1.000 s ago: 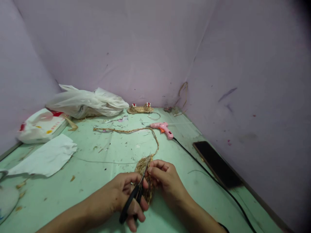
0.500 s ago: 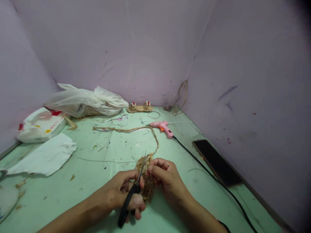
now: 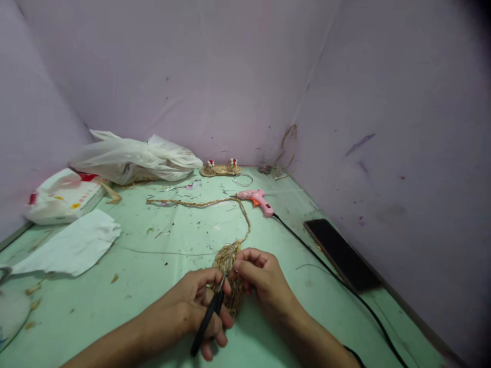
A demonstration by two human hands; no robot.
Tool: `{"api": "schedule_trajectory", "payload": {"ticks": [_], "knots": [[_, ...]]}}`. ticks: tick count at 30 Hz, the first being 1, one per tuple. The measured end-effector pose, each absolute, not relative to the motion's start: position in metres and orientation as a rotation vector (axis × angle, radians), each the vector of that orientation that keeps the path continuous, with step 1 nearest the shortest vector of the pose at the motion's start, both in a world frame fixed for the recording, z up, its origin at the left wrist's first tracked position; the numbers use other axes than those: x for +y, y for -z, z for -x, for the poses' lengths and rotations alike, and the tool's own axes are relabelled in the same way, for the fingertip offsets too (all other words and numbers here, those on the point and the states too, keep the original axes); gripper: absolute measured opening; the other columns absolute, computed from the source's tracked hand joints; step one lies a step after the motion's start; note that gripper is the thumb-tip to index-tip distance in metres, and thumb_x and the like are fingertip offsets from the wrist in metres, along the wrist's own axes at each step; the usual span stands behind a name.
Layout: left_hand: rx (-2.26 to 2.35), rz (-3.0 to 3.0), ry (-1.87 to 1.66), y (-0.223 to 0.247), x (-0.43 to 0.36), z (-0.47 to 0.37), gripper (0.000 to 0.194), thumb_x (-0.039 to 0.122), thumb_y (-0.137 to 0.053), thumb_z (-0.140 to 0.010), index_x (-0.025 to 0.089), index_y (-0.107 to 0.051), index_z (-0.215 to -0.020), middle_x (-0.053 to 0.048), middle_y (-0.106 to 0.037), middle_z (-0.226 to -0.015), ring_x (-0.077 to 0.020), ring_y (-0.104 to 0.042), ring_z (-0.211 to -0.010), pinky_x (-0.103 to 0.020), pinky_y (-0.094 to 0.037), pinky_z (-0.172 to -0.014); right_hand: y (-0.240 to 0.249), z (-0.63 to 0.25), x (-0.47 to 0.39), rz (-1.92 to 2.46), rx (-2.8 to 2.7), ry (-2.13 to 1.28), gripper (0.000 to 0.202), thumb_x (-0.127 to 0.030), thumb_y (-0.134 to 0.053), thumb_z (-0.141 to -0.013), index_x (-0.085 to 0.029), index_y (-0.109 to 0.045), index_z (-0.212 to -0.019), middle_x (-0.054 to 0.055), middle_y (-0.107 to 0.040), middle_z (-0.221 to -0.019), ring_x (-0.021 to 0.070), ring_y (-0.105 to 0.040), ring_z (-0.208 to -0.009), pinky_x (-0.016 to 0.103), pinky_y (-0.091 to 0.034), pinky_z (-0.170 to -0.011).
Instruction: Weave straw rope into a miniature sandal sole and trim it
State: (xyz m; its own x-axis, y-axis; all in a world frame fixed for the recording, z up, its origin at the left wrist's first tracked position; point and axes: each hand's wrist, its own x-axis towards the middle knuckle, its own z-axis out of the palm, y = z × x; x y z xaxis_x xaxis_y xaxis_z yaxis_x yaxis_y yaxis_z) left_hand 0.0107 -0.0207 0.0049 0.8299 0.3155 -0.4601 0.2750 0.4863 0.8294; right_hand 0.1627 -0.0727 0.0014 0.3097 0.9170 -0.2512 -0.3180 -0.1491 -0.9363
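In my left hand (image 3: 205,306) is a pair of scissors (image 3: 207,324) with black handles. Their thin metal blades point away from me over a woven straw sole (image 3: 227,255), an oval of coiled, braided straw. The fingers of my right hand (image 3: 261,278) are pinched together at the sole's right edge. Whether they also grip a loose strand there is too small to tell. From the far end of the sole a braided straw cord (image 3: 247,225) runs up and bends left across the table. My left hand covers the sole's lower left side.
A pink glue gun (image 3: 255,198) lies beyond the cord; its black cable (image 3: 326,266) runs right, past a dark phone (image 3: 343,255). A pair of small straw slippers (image 3: 220,170) and a wire ring (image 3: 243,180) lie at the back. Left are a plastic bag (image 3: 141,161), a box (image 3: 69,199) and white paper (image 3: 72,245).
The scissors have drawn back toward me, so their tip sits lower on the sole, and their handles have turned a little. My right hand has hardly moved.
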Motion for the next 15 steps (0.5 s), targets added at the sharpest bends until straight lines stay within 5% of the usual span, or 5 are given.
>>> {"api": "schedule_trajectory", "payload": {"ticks": [10,15], "knots": [[0.535,-1.069,-0.035,-0.007,-0.02,-0.009,0.034,0.022,-0.061,-0.065,0.018,-0.036,-0.088,-0.006,-0.064,-0.072,-0.0163,-0.063,-0.058,-0.021,-0.048,-0.043,0.001,-0.164,-0.071,1.269,-0.628,-1.205,0.011,-0.022,-0.063,-0.059,-0.014,-0.057,-0.056,-0.003,-0.055,-0.047,0.0039,-0.035,-0.036,0.018,-0.026,-0.036],[0.548,-1.082,-0.036,0.002,-0.013,-0.004,0.04,0.012,-0.06,-0.059,0.017,-0.041,-0.094,-0.007,-0.065,-0.082,-0.0192,-0.064,-0.067,-0.024,-0.05,-0.049,0.0,-0.164,-0.072,1.267,-0.613,-1.202,0.011,-0.022,-0.064,-0.057,-0.014,-0.057,-0.055,-0.004,-0.053,-0.045,0.0039,-0.034,-0.035,0.019,-0.025,-0.036]]}}
